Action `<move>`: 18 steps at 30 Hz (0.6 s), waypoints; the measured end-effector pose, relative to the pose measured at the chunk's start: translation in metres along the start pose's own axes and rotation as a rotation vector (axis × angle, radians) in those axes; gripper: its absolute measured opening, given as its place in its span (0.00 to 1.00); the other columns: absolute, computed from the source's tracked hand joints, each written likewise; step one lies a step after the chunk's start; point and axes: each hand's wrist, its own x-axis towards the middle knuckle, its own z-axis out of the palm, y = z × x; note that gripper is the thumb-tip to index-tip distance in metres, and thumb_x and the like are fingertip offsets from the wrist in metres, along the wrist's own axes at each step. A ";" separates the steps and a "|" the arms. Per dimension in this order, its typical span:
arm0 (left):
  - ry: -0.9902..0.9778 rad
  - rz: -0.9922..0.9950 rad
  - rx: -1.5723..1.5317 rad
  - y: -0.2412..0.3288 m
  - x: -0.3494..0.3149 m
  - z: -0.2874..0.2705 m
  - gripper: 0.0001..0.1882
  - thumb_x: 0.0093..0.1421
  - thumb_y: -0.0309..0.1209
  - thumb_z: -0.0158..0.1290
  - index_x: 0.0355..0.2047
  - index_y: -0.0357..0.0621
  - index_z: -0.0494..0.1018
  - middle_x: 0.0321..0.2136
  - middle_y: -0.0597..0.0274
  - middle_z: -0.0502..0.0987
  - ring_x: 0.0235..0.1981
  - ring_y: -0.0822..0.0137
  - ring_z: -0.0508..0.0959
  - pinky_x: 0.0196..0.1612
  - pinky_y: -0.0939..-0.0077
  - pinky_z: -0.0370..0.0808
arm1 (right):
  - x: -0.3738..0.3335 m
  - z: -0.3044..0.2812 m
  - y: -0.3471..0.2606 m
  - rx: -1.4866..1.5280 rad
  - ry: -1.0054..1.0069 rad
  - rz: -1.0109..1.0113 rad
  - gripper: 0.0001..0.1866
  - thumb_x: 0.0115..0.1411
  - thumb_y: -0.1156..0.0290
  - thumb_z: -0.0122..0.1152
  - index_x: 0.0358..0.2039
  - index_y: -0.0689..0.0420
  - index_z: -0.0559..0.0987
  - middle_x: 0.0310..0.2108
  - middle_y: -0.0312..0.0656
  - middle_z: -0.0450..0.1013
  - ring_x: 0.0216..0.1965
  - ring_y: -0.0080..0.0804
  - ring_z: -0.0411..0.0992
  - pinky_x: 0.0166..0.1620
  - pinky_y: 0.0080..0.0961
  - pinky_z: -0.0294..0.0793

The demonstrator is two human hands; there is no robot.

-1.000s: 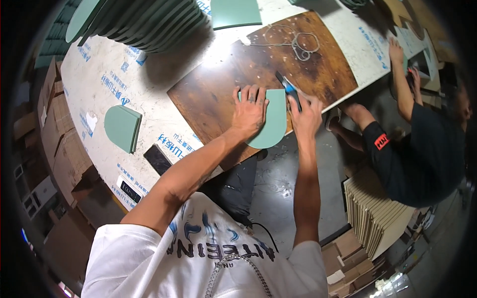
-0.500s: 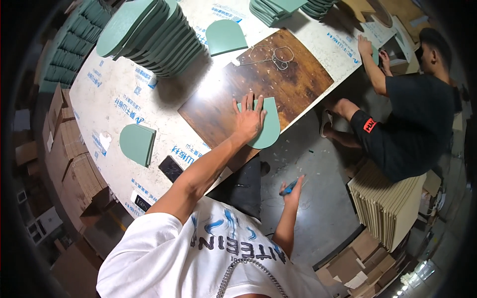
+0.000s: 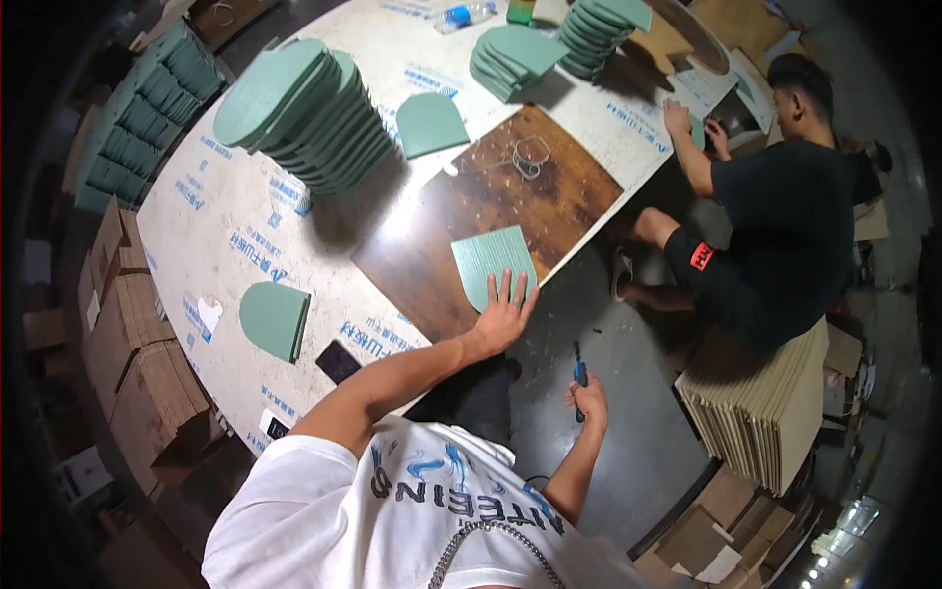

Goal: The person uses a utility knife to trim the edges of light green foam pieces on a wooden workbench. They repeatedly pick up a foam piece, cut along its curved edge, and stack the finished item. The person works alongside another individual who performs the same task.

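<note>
A green panel with one rounded end and a straight far edge [image 3: 491, 263] lies on a brown wood-grain board [image 3: 412, 285] at the table's near edge. My left hand [image 3: 505, 316] rests over the panel's rounded near end, fingers spread and stretched out. Off the table's edge, above the floor, my right hand [image 3: 590, 397] is closed around a slim blue-and-black handled tool [image 3: 580, 373]. The tool's narrow dark tip points away from me; its exact kind is too small to tell. Toward the board's far end lies a tangled pale cord [image 3: 530, 157].
Tall stacks of green panels [image 3: 304, 118] stand at the far left and far middle [image 3: 515, 59] of the table. Other panels [image 3: 275, 322] and a phone [image 3: 339, 361] lie nearer. At the right, a co-worker [image 3: 785, 216] sits on stacked boards [image 3: 756, 417].
The panel now sits turned, its grained face showing, and my left hand has shifted to its near end. My right hand has swung the tool's tip away from me.
</note>
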 end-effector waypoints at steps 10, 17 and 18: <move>0.278 -0.326 -0.937 -0.117 0.066 -0.133 0.20 0.62 0.23 0.51 0.55 0.43 0.74 0.45 0.44 0.81 0.44 0.48 0.82 0.48 0.57 0.78 | 0.007 0.052 -0.119 0.559 0.451 -0.583 0.18 0.66 0.61 0.65 0.44 0.63 0.75 0.37 0.44 0.78 0.32 0.28 0.78 0.29 0.24 0.78; 0.232 -0.734 -1.870 -0.198 0.042 -0.123 0.22 0.64 0.21 0.52 0.59 0.36 0.71 0.46 0.54 0.81 0.47 0.67 0.80 0.52 0.75 0.77 | -0.019 0.106 -0.236 1.043 -0.234 -0.509 0.16 0.59 0.71 0.70 0.45 0.57 0.75 0.30 0.33 0.74 0.24 0.23 0.71 0.28 0.19 0.70; 0.329 -0.745 -1.850 -0.204 0.038 -0.118 0.24 0.64 0.21 0.52 0.61 0.35 0.69 0.47 0.54 0.81 0.49 0.67 0.79 0.53 0.74 0.76 | -0.014 0.115 -0.254 0.961 -0.162 -0.484 0.14 0.58 0.75 0.70 0.43 0.58 0.75 0.29 0.33 0.74 0.23 0.22 0.70 0.27 0.19 0.68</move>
